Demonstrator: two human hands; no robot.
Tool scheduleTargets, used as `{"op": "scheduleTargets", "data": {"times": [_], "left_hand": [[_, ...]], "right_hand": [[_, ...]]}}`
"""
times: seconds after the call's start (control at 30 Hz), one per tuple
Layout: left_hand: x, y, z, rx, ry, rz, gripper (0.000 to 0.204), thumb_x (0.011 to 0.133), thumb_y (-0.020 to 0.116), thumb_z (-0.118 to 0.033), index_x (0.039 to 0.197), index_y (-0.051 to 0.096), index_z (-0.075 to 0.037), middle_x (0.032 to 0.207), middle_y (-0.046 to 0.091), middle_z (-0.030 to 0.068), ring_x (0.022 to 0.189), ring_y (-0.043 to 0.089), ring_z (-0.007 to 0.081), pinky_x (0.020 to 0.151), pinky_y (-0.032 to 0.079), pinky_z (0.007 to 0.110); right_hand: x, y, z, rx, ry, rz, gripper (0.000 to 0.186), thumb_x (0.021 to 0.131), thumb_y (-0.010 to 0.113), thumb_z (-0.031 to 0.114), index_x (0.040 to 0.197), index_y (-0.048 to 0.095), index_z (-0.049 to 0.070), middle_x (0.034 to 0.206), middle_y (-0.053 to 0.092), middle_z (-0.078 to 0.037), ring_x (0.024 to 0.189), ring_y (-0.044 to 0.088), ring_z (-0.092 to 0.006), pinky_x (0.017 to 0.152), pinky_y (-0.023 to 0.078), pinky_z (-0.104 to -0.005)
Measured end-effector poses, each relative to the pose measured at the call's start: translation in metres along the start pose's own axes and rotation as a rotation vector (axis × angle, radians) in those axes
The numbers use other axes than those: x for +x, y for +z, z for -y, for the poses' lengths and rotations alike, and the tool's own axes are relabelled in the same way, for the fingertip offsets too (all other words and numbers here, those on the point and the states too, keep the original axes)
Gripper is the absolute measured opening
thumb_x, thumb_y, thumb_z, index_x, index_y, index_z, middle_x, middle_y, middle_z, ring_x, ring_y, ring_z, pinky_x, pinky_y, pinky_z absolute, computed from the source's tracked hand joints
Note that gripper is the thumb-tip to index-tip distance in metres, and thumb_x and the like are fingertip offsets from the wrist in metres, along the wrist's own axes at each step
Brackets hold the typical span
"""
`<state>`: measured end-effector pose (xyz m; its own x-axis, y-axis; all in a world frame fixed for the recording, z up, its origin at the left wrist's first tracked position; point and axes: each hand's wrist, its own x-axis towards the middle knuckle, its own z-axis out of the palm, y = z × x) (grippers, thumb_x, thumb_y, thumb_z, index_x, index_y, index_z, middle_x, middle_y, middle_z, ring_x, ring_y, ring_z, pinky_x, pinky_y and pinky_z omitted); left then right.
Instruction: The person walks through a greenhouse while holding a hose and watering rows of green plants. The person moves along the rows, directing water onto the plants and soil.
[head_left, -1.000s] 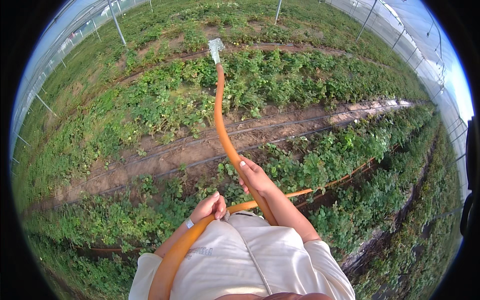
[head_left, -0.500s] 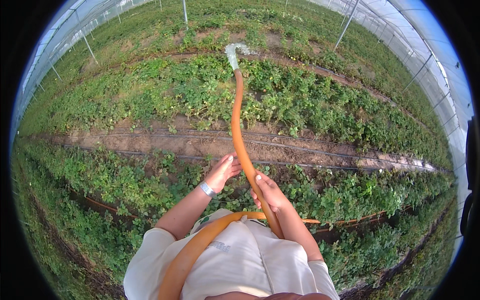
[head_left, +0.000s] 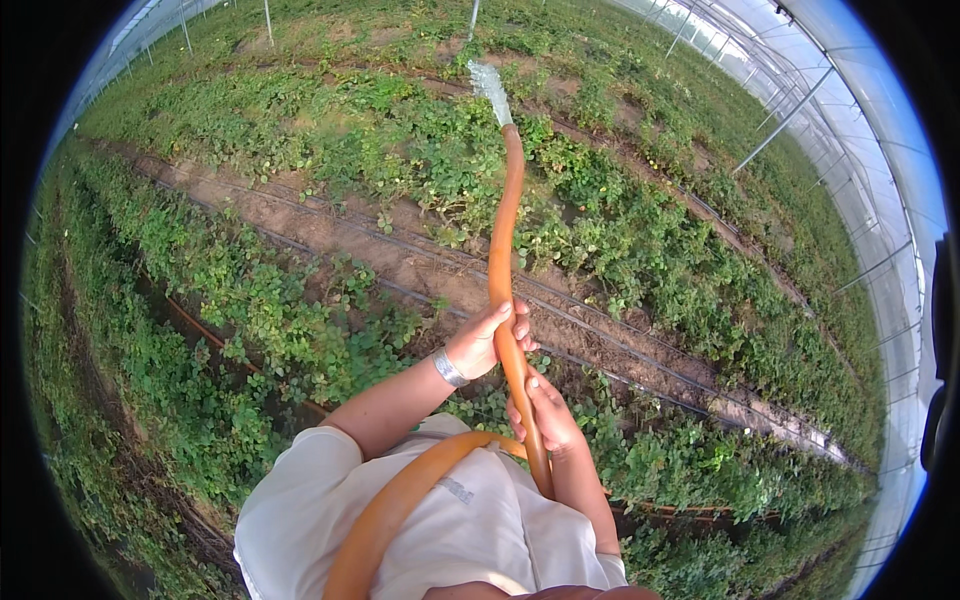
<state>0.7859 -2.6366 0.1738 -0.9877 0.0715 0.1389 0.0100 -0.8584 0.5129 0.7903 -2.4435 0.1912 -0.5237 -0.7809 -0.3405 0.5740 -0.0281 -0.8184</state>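
Observation:
An orange hose (head_left: 506,220) rises from my waist toward the plant beds, and water (head_left: 490,92) gushes from its far end. My left hand (head_left: 488,338) is wrapped round the hose at about mid-length. Just below it, on the same stretch, my right hand (head_left: 542,415) also grips the hose. Another length of the hose (head_left: 390,510) loops across the front of my pale shirt. A silver band (head_left: 450,366) circles my left wrist.
Rows of leafy plants (head_left: 200,260) run diagonally, with a dirt path (head_left: 390,250) and dark drip lines between them. A thinner orange line (head_left: 197,322) lies among the plants. Metal posts (head_left: 785,118) and a plastic greenhouse wall (head_left: 895,300) curve along the edges.
My left hand has risen from beside my waist and closed round the hose above my right hand. The hose end has swung rightward in the picture, and the view has turned.

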Motion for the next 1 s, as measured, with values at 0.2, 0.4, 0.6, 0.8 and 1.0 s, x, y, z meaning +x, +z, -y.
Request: {"op": "scheduleTargets", "data": {"times": [0.2, 0.4, 0.6, 0.8, 1.0], "left_hand": [[-0.015, 0.012, -0.013, 0.056, 0.078, -0.124, 0.032, 0.098, 0.058, -0.042, 0.108, 0.054, -0.011, 0.081, 0.052, 0.0009, 0.079, 0.053, 0.0177, 0.087, 0.049, 0.041], [-0.029, 0.013, -0.021, 0.090, 0.124, -0.197, 0.031, 0.099, 0.057, -0.041, 0.107, 0.053, -0.012, 0.081, 0.053, 0.0008, 0.078, 0.053, 0.0166, 0.086, 0.047, 0.039], [-0.041, 0.017, -0.030, 0.072, 0.185, -0.253, 0.027, 0.101, 0.056, -0.037, 0.107, 0.052, -0.010, 0.082, 0.054, 0.0030, 0.077, 0.053, 0.0169, 0.079, 0.047, 0.035], [-0.045, 0.014, -0.038, 0.122, 0.211, -0.236, 0.027, 0.101, 0.055, -0.038, 0.109, 0.053, -0.012, 0.083, 0.053, 0.0027, 0.080, 0.053, 0.0173, 0.084, 0.047, 0.038], [-0.052, 0.022, -0.042, 0.150, 0.271, -0.283, 0.028, 0.101, 0.054, -0.036, 0.111, 0.052, -0.010, 0.082, 0.053, 0.0035, 0.078, 0.052, 0.0163, 0.082, 0.047, 0.037]], "right_hand": [[0.009, 0.006, -0.001, 0.000, 0.015, 0.075, 0.064, 0.101, 0.048, 0.048, 0.153, 0.030, 0.016, 0.068, 0.053, -0.006, 0.048, 0.050, -0.0147, 0.045, 0.044, -0.0263], [0.018, 0.011, -0.006, -0.001, 0.048, 0.110, 0.066, 0.099, 0.051, 0.049, 0.153, 0.032, 0.016, 0.069, 0.054, -0.006, 0.048, 0.050, -0.0137, 0.044, 0.044, -0.0258], [0.024, 0.018, -0.004, -0.015, 0.083, 0.134, 0.064, 0.100, 0.052, 0.048, 0.152, 0.033, 0.015, 0.071, 0.055, -0.007, 0.049, 0.051, -0.0137, 0.045, 0.044, -0.0258], [0.032, 0.023, 0.000, -0.037, 0.082, 0.175, 0.064, 0.101, 0.050, 0.046, 0.152, 0.032, 0.013, 0.071, 0.054, -0.007, 0.051, 0.052, -0.0141, 0.047, 0.044, -0.0260], [0.035, 0.030, 0.003, -0.068, 0.084, 0.199, 0.071, 0.097, 0.054, 0.052, 0.152, 0.031, 0.012, 0.069, 0.053, -0.007, 0.049, 0.051, -0.0147, 0.045, 0.044, -0.0263]]}}
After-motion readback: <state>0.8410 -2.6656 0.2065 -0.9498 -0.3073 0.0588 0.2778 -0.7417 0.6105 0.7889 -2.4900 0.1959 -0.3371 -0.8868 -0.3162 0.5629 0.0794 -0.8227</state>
